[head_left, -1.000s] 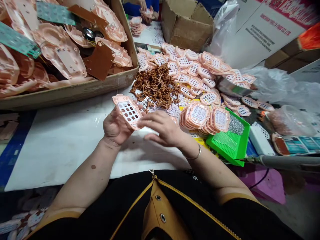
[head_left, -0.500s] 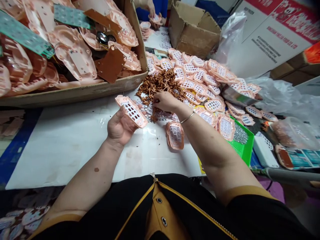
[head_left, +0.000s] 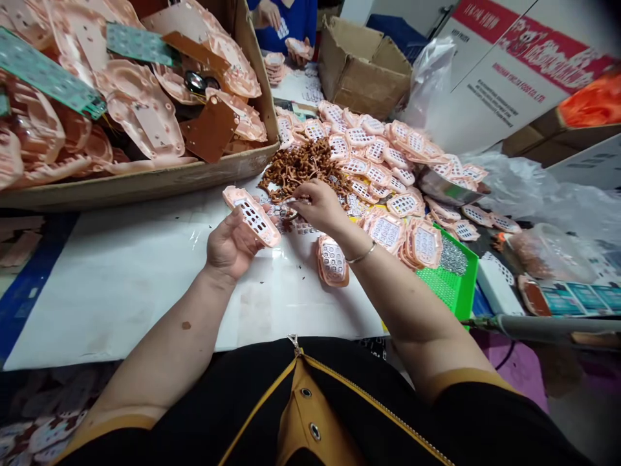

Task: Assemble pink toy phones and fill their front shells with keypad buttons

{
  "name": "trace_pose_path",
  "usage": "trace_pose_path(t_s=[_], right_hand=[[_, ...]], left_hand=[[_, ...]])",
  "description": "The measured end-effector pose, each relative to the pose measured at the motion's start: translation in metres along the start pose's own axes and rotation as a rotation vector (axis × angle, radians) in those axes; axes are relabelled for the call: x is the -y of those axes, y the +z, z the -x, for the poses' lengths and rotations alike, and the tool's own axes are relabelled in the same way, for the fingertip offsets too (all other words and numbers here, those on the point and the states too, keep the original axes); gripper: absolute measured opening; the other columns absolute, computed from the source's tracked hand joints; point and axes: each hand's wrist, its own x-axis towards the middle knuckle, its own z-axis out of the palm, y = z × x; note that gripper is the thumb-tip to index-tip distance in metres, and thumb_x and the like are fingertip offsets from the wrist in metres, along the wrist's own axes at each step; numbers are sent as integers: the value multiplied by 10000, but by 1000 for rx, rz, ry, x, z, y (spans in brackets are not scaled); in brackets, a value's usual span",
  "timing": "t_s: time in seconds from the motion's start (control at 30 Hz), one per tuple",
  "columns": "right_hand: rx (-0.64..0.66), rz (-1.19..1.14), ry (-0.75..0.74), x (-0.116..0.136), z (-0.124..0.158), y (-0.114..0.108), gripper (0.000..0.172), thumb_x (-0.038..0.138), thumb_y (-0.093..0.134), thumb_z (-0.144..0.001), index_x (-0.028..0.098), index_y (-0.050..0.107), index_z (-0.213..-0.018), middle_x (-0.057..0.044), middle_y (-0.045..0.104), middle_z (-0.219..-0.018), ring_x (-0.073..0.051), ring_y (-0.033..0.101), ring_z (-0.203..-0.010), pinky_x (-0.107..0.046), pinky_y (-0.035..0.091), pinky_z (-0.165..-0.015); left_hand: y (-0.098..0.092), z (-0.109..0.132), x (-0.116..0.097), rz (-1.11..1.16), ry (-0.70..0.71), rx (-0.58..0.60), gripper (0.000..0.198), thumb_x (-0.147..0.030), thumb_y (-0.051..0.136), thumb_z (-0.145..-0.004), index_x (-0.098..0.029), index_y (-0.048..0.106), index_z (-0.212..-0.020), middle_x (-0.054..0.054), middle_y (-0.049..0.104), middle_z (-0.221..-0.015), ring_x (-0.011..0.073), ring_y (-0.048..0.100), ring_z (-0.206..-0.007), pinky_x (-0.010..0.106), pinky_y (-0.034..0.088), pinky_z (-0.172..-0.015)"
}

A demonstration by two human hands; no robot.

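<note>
My left hand [head_left: 230, 243] is closed around a pink plastic casing [head_left: 257, 223], thumb on its face. Rows of oval holes show in a white panel on that casing. Just to its right, my right hand [head_left: 317, 204] is pinched, fingertips low over small clear keypad pieces [head_left: 305, 226]; what the fingertips hold is too small to make out. Behind the fingers lies a heap of brown rubbery parts [head_left: 303, 165]. Close to my right wrist rests a short stack of pink casings [head_left: 332, 260] with clear keys in the top one.
A cardboard box [head_left: 194, 175] of pink shells and circuit boards stands at left. Many pink casings [head_left: 376, 152] pile up behind the brown heap. A green tray [head_left: 466, 291] with small metal parts sits at right. Across the table, a co-worker's hand [head_left: 268, 14] holds a small white piece.
My right hand has drawn slightly up and back from the clear pieces, its fingers now pinched. My left hand still holds the casing. The view has shifted a little.
</note>
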Motion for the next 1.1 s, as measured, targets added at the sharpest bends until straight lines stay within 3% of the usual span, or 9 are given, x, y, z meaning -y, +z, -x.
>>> trace_pose_path(t_s=[0.1, 0.17, 0.3, 0.6, 0.7, 0.83, 0.93, 1.1], right_hand=[[-369, -17, -145, -7, 27, -8, 173, 280, 572, -953, 246, 740, -930, -59, 611, -1032, -206, 570, -1011, -380, 462, -915], [-542, 35, -256, -9, 45, -12, 176, 283, 578, -961, 296, 747, -914, -39, 582, -980, -195, 553, -951, -379, 456, -862], [-666, 62, -487, -7, 70, -14, 170, 211, 649, -923, 347, 749, -950, -12, 566, -932, -165, 535, -866, -348, 434, -787], [-550, 14, -461, 20, 77, -24, 269, 180, 536, -977, 327, 759, -950, -36, 635, -915, -166, 605, -847, -347, 504, -770], [-340, -139, -520, 23, 64, -32, 282, 173, 491, -1007, 284, 743, -1066, -32, 644, -893, -138, 608, -804, -299, 510, -723], [-23, -350, -568, 21, 46, -51, 244, 259, 523, -1018, 232, 713, -1170, -14, 609, -863, -105, 589, -767, -234, 494, -670], [116, -376, -585, 24, 40, -59, 242, 276, 528, -1018, 217, 719, -1153, -10, 599, -844, -106, 583, -772, -231, 489, -687], [42, -308, -560, 34, 37, -46, 200, 283, 557, -998, 239, 742, -1063, -29, 632, -868, -141, 584, -833, -284, 494, -755]], left_hand=[[0, 1, 1, 22, -16, 8, 450, -383, 722, -757, -166, 657, -1146, 112, 743, -1070, 325, 700, -1089, 407, 616, -774], [0, 2, 2, 39, -41, 5, 448, -375, 733, -741, -169, 669, -1134, 107, 752, -1072, 319, 705, -1074, 392, 616, -759], [0, 4, 3, 56, -54, 13, 507, -396, 790, -680, -159, 674, -1113, 102, 762, -1065, 317, 727, -1004, 393, 620, -745], [1, 7, 4, -5, -47, 130, 599, -403, 777, -712, -166, 632, -1243, 135, 741, -1161, 354, 682, -1142, 499, 573, -929], [-3, 7, 5, -36, -92, 199, 596, -380, 793, -701, -171, 646, -1240, 132, 744, -1149, 342, 691, -1117, 472, 574, -922], [-7, 10, 6, -64, -183, 320, 538, -398, 818, -693, -151, 699, -1156, 131, 754, -1072, 306, 727, -943, 430, 598, -815], [-6, 12, 5, -61, -262, 408, 562, -435, 846, -658, -133, 715, -1113, 131, 758, -993, 304, 734, -875, 427, 597, -783], [-4, 15, 7, -76, -286, 483, 572, -482, 832, -651, -145, 702, -1094, 126, 745, -915, 311, 727, -845, 450, 579, -791]])
